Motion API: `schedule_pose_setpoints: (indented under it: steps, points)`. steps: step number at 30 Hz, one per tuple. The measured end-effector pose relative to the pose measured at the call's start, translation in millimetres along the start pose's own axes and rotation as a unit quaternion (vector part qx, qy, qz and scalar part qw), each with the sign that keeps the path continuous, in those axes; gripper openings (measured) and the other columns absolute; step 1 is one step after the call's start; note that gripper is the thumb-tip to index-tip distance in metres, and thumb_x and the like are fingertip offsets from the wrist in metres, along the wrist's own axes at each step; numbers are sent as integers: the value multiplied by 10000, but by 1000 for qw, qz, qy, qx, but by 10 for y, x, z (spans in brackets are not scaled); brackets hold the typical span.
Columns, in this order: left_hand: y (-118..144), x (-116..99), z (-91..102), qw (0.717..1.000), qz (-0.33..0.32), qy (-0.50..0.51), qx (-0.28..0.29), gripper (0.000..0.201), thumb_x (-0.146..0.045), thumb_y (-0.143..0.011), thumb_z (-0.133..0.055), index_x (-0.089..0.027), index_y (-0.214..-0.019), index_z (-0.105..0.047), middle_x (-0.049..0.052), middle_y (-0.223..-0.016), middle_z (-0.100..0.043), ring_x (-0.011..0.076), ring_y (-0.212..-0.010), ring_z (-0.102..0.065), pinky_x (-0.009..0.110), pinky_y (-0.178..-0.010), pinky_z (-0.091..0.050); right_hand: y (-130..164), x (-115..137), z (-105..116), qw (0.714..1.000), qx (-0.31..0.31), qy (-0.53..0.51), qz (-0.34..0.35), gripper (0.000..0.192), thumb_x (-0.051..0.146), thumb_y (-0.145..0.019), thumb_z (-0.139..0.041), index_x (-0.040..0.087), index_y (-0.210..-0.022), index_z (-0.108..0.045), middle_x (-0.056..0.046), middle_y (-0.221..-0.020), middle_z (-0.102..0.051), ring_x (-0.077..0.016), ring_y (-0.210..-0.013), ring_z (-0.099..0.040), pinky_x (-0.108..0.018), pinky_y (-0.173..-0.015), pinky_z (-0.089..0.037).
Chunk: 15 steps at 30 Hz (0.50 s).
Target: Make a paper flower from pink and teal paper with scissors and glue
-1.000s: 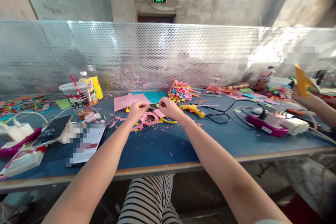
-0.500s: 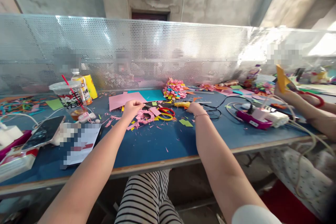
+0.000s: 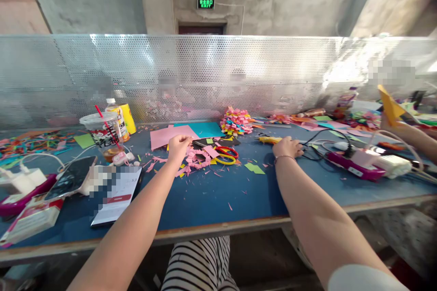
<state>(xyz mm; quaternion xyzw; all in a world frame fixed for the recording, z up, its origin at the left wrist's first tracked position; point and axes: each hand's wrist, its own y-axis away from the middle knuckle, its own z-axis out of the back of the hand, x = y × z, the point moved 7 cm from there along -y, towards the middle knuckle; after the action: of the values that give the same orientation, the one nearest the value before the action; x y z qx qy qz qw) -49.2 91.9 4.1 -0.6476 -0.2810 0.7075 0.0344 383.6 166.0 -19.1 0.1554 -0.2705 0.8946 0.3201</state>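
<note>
My left hand (image 3: 180,146) is closed in a pinch above a heap of pink paper scraps (image 3: 198,158); whatever sits between its fingertips is too small to make out. Just right of those fingertips lie scissors with red and yellow handle loops (image 3: 228,156), partly among the scraps. My right hand (image 3: 288,148) is palm down, fingers apart and pointing right, at the right end of a yellow glue gun (image 3: 269,140) on the table. Whether the hand touches the gun is hidden. Behind them stands a fringed ball of pink, yellow and blue paper (image 3: 236,121).
Pink paper (image 3: 170,136) and blue paper (image 3: 201,129) lie behind my left hand. A plastic cup (image 3: 102,134), phone (image 3: 72,177) and tablet-like screen (image 3: 119,193) occupy the left. Rightward are black cords, a purple power strip (image 3: 355,167) and another person's hand holding yellow paper (image 3: 391,105).
My right hand has moved right, and the glue gun now lies farther right with the fingers loosened. The left hand keeps its pinch by the scraps. The view has shifted slightly.
</note>
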Motion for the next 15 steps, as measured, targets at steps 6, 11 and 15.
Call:
schedule_pose_setpoints:
  steps: [6, 11, 15]
  points:
    - [-30, 63, -45, 999, 19, 36, 15, 159, -304, -645, -610, -145, -634, -607, -3, -546, -560, 99, -527, -490, 219, -538, -370, 294, 661, 282, 973, -37, -101, 206, 319, 141, -777, -438, 178, -1059, -583, -141, -1125, -500, -286, -1055, -432, -416, -845, -347]
    - [3, 95, -155, 994, 32, 75, 69, 164, -304, -644, -609, -142, -625, -591, 1, -550, -555, 97, -523, -491, 224, -547, -380, 1360, 1647, 557, 813, 31, -271, 514, 220, 196, -858, -392, 165, -887, -608, -91, -935, -581, -189, -921, -507, -315, -840, -383]
    - [36, 8, -242, 990, -16, 30, 138, 147, -284, -633, -627, -140, -653, -605, -2, -582, -569, 102, -555, -509, 221, -551, -379, 2111, 1931, 665, 738, 41, -249, 626, 195, 221, -872, -414, 194, -922, -600, -83, -939, -580, -203, -925, -499, -340, -829, -374]
